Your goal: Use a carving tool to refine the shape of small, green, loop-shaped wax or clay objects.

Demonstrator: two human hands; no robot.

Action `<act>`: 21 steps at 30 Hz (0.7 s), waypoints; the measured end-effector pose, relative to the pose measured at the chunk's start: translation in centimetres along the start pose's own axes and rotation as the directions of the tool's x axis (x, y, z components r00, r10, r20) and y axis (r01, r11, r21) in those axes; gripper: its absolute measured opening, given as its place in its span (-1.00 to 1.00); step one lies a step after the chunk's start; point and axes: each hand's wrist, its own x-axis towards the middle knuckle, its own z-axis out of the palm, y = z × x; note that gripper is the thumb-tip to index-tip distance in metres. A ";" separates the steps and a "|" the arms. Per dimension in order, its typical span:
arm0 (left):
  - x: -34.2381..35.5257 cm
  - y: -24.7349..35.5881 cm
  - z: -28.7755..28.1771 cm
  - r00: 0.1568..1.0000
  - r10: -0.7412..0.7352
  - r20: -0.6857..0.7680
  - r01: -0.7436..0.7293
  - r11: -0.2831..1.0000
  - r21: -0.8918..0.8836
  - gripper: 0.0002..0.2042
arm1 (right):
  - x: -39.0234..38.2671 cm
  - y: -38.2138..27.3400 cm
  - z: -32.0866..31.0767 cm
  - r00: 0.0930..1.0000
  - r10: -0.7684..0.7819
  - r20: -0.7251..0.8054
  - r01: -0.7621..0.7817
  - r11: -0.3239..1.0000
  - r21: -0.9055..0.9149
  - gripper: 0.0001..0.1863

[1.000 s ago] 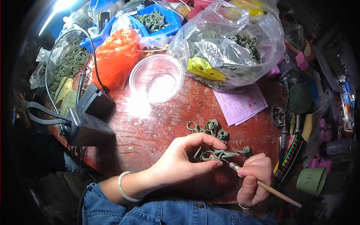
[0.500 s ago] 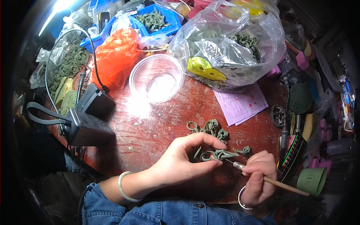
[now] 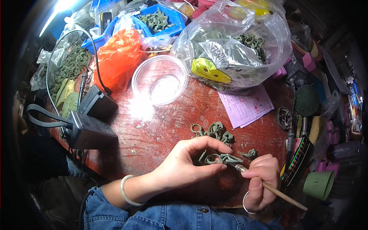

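Observation:
Between thumb and forefinger, my left hand [image 3: 188, 159] pinches a small green wax-like piece [image 3: 220, 158] with looped, ring-like curls. My right hand [image 3: 261, 182] grips a wooden-handled tool [image 3: 281, 194] with a metal ferrule and a thin tip. That tip points left and meets the green piece near my left thumb; the exact contact is hidden. Just beyond my left fingers lie several similar green curled pieces [image 3: 215, 131] on the red table. One more green piece [image 3: 251, 153] rests by my right knuckles.
A clear round plastic tub [image 3: 136, 80] stands mid-table on the worn red tabletop [image 3: 130, 159]. Behind it are an orange bag [image 3: 118, 53], a blue tray [image 3: 179, 29] and a large clear bag [image 3: 191, 38] of green pieces. Pink paper slips [image 3: 245, 108] lie right; black boxes [image 3: 94, 132] stand left.
My right hand has shifted slightly left, bringing the tool's ferrule closer to the green piece. The left hand has barely moved.

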 end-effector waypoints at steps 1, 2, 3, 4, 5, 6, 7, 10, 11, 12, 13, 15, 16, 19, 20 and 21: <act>0.0 0.0 0.0 1.000 -0.002 0.003 0.002 1.000 0.007 -0.71 | 0.0 0.0 0.0 1.000 -0.003 -0.001 0.003 1.000 -0.007 -0.87; 0.0 -0.1 0.0 1.000 -0.002 0.004 0.002 1.000 0.007 -0.71 | 0.0 0.0 0.1 1.000 -0.007 -0.002 0.007 1.000 -0.014 -0.87; 0.0 -0.2 0.1 1.000 0.011 0.006 -0.011 1.000 -0.004 -0.72 | 0.0 -0.1 0.0 1.000 -0.007 -0.003 0.007 1.000 -0.015 -0.87; 0.0 -0.2 0.1 1.000 0.024 0.009 -0.023 1.000 -0.014 -0.72 | 0.0 -0.1 0.0 1.000 -0.006 -0.001 0.006 1.000 -0.014 -0.87; 0.1 -0.2 0.2 1.000 0.024 0.010 -0.024 1.000 -0.014 -0.72 | -0.1 -0.2 0.0 1.000 -0.005 0.000 0.005 1.000 -0.013 -0.87; 0.1 -0.1 0.2 1.000 0.026 0.012 -0.025 0.999 -0.032 -0.72 | 0.0 -0.1 0.1 1.000 -0.005 0.000 0.005 1.000 -0.010 -0.87; 0.0 -0.1 0.2 1.000 0.027 0.014 -0.027 0.998 -0.050 -0.72 | 0.0 -0.1 0.2 1.000 -0.008 0.011 0.008 1.000 -0.003 -0.87; 0.0 0.1 0.1 1.000 -0.025 0.018 0.026 0.998 -0.050 -0.70 | -0.1 -0.2 0.2 0.999 -0.036 -0.007 0.036 0.999 -0.018 -0.85; 0.1 0.2 0.1 1.000 -0.024 0.020 0.025 0.998 -0.051 -0.70 | -0.3 -0.2 0.1 0.997 -0.063 -0.034 0.061 0.997 -0.037 -0.85; 0.1 0.2 0.1 0.999 -0.029 0.017 0.030 0.998 -0.052 -0.70 | -0.6 -0.2 0.2 0.994 -0.076 -0.084 0.074 0.997 -0.024 -0.84; 0.1 0.2 0.1 0.999 -0.033 0.013 0.034 0.998 -0.053 -0.70 | -0.6 -0.2 0.2 0.993 -0.077 -0.085 0.075 0.997 -0.025 -0.84; 0.1 0.1 0.1 1.000 -0.023 0.008 0.024 0.999 -0.047 -0.70 | -0.6 -0.2 0.1 0.995 -0.066 -0.068 0.062 0.996 -0.060 -0.84; 0.1 0.0 0.2 1.000 -0.015 0.002 0.015 0.999 -0.041 -0.71 | -0.6 -0.2 0.2 0.995 -0.078 -0.055 0.074 0.994 -0.076 -0.84; 0.1 0.2 0.1 1.000 -0.013 -0.004 0.013 1.000 -0.028 -0.70 | -0.3 -0.3 0.2 0.996 -0.093 -0.003 0.093 0.990 -0.108 -0.85; 0.1 0.1 0.1 1.000 -0.013 -0.004 0.013 1.000 -0.028 -0.70 | -0.3 -0.4 0.3 0.996 -0.087 -0.008 0.086 0.990 -0.110 -0.86; 0.1 0.1 0.0 1.000 -0.017 -0.005 0.017 1.000 -0.025 -0.70 | -0.3 -0.4 0.2 0.996 -0.088 -0.007 0.086 0.990 -0.108 -0.86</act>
